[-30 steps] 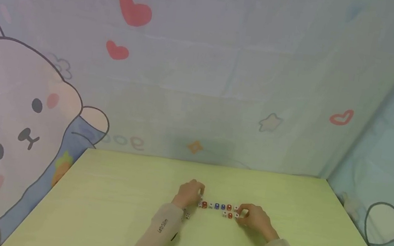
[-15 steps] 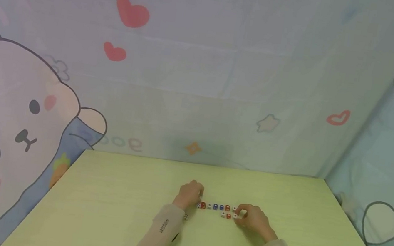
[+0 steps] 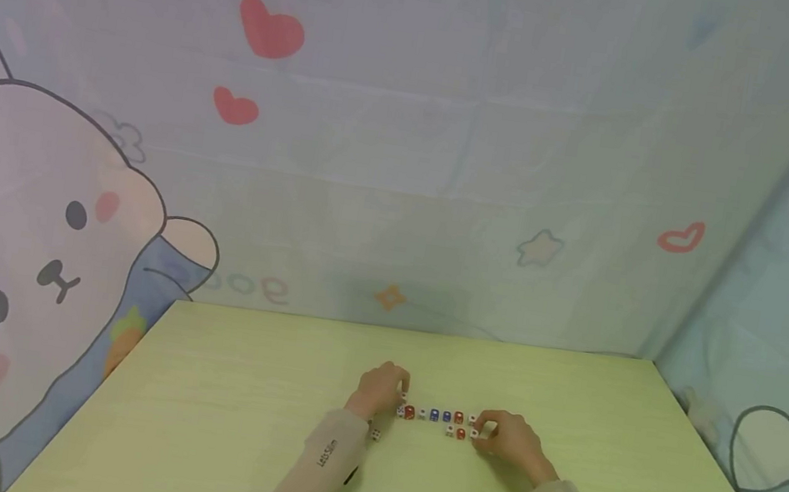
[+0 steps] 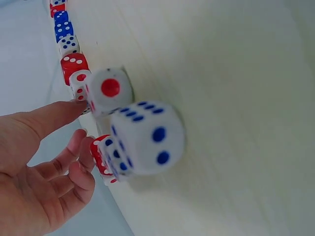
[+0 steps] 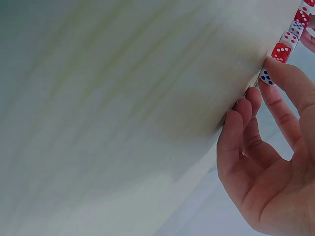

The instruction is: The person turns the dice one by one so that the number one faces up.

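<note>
Several small dice, white, red and blue, form a row on the table, with a blue die (image 3: 435, 415) near its middle. At the row's left end, my left hand (image 3: 378, 388) pinches a white die (image 3: 402, 398); in the left wrist view its thumb (image 4: 64, 114) meets white dice and the other fingers curl. In front of the row's right part lie a white die (image 3: 449, 431) and a red die (image 3: 461, 434). Beside them my right hand (image 3: 513, 439) pinches a white die with blue dots (image 5: 267, 77) between thumb and index finger. Its other fingers bend against the table.
Loose white dice, one of them a blue-dotted die (image 4: 147, 137), lie near my left wrist. The pale yellow-green table (image 3: 225, 424) ends at a cartoon-printed cloth (image 3: 407, 155) at the back and sides.
Both hands stay almost where they were at the ends of the dice. The head view shifts slightly; the dice keep their arrangement.
</note>
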`<state>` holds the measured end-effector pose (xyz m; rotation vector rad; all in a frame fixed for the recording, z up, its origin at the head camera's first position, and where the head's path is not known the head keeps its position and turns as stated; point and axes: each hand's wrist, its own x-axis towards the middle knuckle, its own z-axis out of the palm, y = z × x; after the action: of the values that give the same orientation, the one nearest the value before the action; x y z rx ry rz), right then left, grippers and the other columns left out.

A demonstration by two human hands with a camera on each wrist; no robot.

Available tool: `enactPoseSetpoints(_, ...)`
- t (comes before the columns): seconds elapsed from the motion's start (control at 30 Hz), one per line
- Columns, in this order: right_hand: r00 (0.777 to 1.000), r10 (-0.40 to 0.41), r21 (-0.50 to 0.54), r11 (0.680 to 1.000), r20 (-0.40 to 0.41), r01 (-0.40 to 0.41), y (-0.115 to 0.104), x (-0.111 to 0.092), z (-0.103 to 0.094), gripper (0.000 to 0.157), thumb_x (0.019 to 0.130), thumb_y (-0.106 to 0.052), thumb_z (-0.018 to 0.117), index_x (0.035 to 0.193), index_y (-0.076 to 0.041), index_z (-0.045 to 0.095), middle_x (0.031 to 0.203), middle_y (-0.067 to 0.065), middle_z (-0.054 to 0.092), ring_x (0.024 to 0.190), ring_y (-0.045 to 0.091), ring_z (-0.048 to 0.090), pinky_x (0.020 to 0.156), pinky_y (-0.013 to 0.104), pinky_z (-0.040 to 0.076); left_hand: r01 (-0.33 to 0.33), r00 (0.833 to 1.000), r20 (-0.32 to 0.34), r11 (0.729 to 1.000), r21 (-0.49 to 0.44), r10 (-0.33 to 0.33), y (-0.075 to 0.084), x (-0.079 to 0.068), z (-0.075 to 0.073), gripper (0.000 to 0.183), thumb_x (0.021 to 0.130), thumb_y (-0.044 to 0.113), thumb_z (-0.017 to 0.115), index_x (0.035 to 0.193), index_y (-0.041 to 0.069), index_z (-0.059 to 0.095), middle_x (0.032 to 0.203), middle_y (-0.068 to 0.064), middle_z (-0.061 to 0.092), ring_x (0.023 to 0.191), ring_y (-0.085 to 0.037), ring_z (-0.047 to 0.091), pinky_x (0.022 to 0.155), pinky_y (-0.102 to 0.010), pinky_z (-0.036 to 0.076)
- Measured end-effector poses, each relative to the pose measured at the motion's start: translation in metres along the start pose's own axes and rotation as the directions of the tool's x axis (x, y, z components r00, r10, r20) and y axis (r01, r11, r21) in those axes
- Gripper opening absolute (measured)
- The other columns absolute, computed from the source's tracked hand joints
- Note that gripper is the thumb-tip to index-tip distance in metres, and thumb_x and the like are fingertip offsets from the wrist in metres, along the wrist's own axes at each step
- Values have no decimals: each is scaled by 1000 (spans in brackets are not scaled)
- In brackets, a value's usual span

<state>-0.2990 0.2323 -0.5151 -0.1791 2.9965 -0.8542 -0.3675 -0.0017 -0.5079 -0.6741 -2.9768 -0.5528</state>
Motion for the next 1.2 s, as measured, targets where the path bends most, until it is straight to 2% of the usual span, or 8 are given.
enactPoseSetpoints(0.03, 1000, -27, -4, 1000, -2, 27, 1, -1, -1, 13, 72, -21, 72, 79, -19, 62, 71, 1, 60, 60, 12, 49, 50, 27, 36, 0, 1000, -5, 1000, -1, 0, 0, 0, 0, 9, 76, 11, 66, 85, 10, 64, 89, -8, 57, 76, -18, 52, 64, -35, 44)
enactPoseSetpoints(0.17, 999, -50, 14, 999, 2, 49, 3, 1, 0, 13, 72, -22, 72, 79, -18, 62, 69, 1, 58, 58, 13, 48, 49, 26, 35, -3, 1000, -19, 1000, -5, 2, -1, -1, 2, 9, 76, 12, 67, 84, 10, 64, 88, -7, 57, 76, -18, 52, 64, -35, 44)
enactPoseSetpoints(0.43, 1000, 22, -11, 1000, -13, -22, -2, 2, 4, 13, 71, -18, 72, 79, -20, 62, 70, -1, 58, 60, 12, 48, 50, 26, 35, -2, 999, -45, 1000, -28, 0, 2, -2, -3, 7, 77, 16, 67, 82, 12, 64, 86, -5, 56, 75, -17, 51, 62, -31, 42)
enactPoseSetpoints(0.53, 999, 28, -18, 999, -16, -28, -2, 1, 4, 14, 71, -19, 73, 80, -20, 62, 71, -1, 59, 61, 12, 48, 50, 26, 35, -21, 999, -48, 999, -45, 19, 10, -2, -7, 9, 77, 20, 68, 82, 13, 64, 87, -4, 56, 76, -15, 52, 61, -28, 41)
enactPoseSetpoints(0.67, 999, 28, -19, 999, -16, -28, -1, 0, 3, 14, 71, -18, 73, 80, -19, 62, 72, 0, 60, 61, 13, 49, 50, 26, 36, -86, 996, -30, 995, -55, 85, 26, -2, -9, 12, 76, 24, 69, 83, 16, 64, 88, -3, 59, 78, -13, 53, 60, -24, 40)
enactPoseSetpoints(0.8, 1000, 20, -20, 1000, -15, -21, -2, 0, 2, 13, 72, -16, 72, 80, -18, 62, 71, 1, 60, 61, 12, 49, 50, 26, 36, -151, 988, 0, 987, -59, 151, 41, -6, -8, 12, 74, 24, 70, 82, 16, 64, 90, -2, 61, 80, -13, 54, 60, -23, 41)
enactPoseSetpoints(0.9, 1000, 18, -17, 1000, -16, -18, -2, 0, 1, 13, 72, -16, 72, 79, -18, 62, 71, 0, 60, 60, 12, 49, 50, 26, 36, -175, 984, 14, 984, -45, 176, 50, -8, -5, 13, 72, 23, 72, 81, 16, 65, 90, -2, 62, 81, -14, 55, 62, -24, 42)
enactPoseSetpoints(1.2, 1000, 26, -30, 999, -18, -26, 0, 3, 2, 14, 71, -17, 73, 79, -19, 62, 72, 1, 61, 61, 13, 50, 50, 26, 36, -123, 991, 46, 992, -12, 124, 52, -12, 14, 16, 70, 18, 72, 85, 15, 68, 89, 1, 63, 82, -13, 54, 72, -28, 45)
